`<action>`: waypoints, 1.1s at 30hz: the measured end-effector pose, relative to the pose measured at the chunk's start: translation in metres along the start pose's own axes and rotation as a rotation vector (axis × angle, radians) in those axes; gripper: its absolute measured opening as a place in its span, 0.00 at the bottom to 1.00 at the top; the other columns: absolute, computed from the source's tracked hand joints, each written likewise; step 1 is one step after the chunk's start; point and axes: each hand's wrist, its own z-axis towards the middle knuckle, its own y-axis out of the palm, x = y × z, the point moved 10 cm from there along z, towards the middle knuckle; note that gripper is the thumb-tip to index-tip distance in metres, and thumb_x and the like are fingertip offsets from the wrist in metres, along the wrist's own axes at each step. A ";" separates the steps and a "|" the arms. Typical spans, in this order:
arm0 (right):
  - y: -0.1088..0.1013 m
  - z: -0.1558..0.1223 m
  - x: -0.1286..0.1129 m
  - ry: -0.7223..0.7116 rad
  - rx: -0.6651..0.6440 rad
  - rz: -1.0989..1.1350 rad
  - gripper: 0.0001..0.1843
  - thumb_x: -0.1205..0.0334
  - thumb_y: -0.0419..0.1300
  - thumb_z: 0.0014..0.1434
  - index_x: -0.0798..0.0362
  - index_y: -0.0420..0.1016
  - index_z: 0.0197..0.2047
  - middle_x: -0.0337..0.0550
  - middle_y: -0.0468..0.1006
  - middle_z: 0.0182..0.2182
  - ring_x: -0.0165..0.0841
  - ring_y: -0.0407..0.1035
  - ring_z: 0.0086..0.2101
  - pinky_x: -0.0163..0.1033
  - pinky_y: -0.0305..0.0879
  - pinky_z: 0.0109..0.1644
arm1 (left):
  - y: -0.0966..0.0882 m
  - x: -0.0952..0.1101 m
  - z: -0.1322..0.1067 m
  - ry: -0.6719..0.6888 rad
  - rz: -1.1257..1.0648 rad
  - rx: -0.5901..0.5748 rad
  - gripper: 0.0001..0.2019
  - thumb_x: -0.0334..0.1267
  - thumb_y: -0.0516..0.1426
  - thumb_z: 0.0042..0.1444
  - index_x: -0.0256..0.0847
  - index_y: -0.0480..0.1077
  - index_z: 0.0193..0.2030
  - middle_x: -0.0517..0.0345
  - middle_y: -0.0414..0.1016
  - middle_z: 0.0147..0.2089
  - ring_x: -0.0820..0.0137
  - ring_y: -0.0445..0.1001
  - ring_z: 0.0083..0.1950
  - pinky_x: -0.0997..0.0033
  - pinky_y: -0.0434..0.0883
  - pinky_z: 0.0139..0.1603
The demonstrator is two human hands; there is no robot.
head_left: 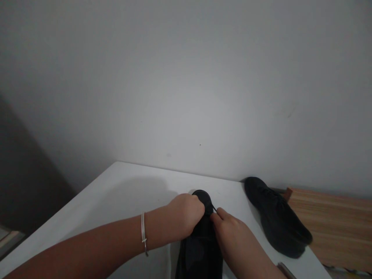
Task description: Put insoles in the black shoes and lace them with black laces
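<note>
A black shoe (202,254) lies lengthwise at the near edge of the view, on the white table. My left hand (187,215), with a silver bangle on its wrist, is curled closed over the left side of the shoe's upper part; whatever its fingers grip is hidden. On the other side, my right hand (229,228) pinches a thin black shoelace (214,208) between thumb and finger. The two hands are close together with the shoe between them. Much of the lacing is covered by my hands.
A second black laced shoe (276,217) rests on the right side of the white table (128,186), its opening toward the lower right. Beyond that edge stands a wood-grain surface (334,228). A grey wall (186,97) rises behind the table.
</note>
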 end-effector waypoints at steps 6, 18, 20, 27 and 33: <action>-0.007 -0.002 0.001 -0.016 0.155 -0.030 0.18 0.80 0.49 0.59 0.54 0.76 0.41 0.50 0.79 0.39 0.40 0.78 0.36 0.40 0.72 0.36 | 0.001 -0.008 0.000 -0.117 -0.008 -0.001 0.05 0.27 0.55 0.53 0.37 0.73 0.32 0.48 0.77 0.33 0.58 0.78 0.34 0.65 0.72 0.31; -0.086 -0.031 0.021 -0.189 0.675 1.141 0.06 0.59 0.60 0.62 0.52 0.71 0.40 0.39 0.77 0.28 0.28 0.75 0.28 0.30 0.73 0.33 | -0.096 -0.015 -0.019 -0.229 -1.086 0.482 0.03 0.31 0.58 0.56 0.38 0.73 0.33 0.63 0.76 0.27 0.76 0.72 0.29 0.79 0.67 0.32; -0.093 -0.035 0.023 -0.192 0.729 1.178 0.09 0.60 0.62 0.60 0.52 0.71 0.44 0.39 0.78 0.29 0.29 0.76 0.29 0.31 0.75 0.34 | -0.101 -0.015 -0.020 -0.233 -1.145 0.517 0.03 0.31 0.59 0.55 0.38 0.74 0.33 0.63 0.77 0.28 0.75 0.74 0.31 0.78 0.69 0.34; -0.115 -0.050 0.025 -0.262 0.921 0.991 0.03 0.66 0.61 0.61 0.51 0.75 0.39 0.38 0.76 0.31 0.27 0.74 0.29 0.30 0.73 0.33 | -0.109 -0.014 -0.039 -0.216 -1.225 0.674 0.03 0.36 0.58 0.59 0.40 0.68 0.36 0.61 0.78 0.32 0.73 0.77 0.36 0.74 0.72 0.39; -0.154 -0.073 0.031 -0.235 1.076 0.968 0.04 0.66 0.62 0.60 0.48 0.75 0.40 0.37 0.74 0.33 0.24 0.73 0.27 0.29 0.71 0.30 | -0.037 0.065 -0.040 0.183 -0.419 0.388 0.09 0.39 0.58 0.62 0.38 0.71 0.47 0.48 0.79 0.49 0.61 0.76 0.50 0.66 0.72 0.53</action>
